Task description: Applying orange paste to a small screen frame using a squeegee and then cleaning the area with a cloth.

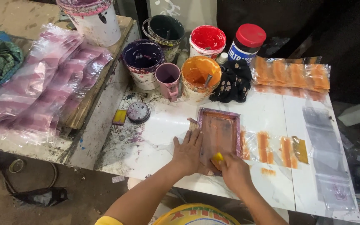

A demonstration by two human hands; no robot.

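A small rectangular printing screen (218, 131) with a purple-stained frame and orange-smeared mesh lies flat on the white table (159, 137). My left hand (187, 152) presses flat on the screen's left frame edge, fingers spread. My right hand (235, 171) grips a small yellow squeegee (217, 158) at the screen's near end. Under and right of the screen lies a clear plastic bag (271, 150) printed with orange bars.
Paint tubs stand behind: orange (200, 79), red (207, 41), dark purple (142, 62), a pink mug (168, 80), a red-lidded jar (246, 43). Printed bags lie at back right (292, 74) and in a pink pile on the left (38, 83). A black rag (234, 83) is by the orange tub.
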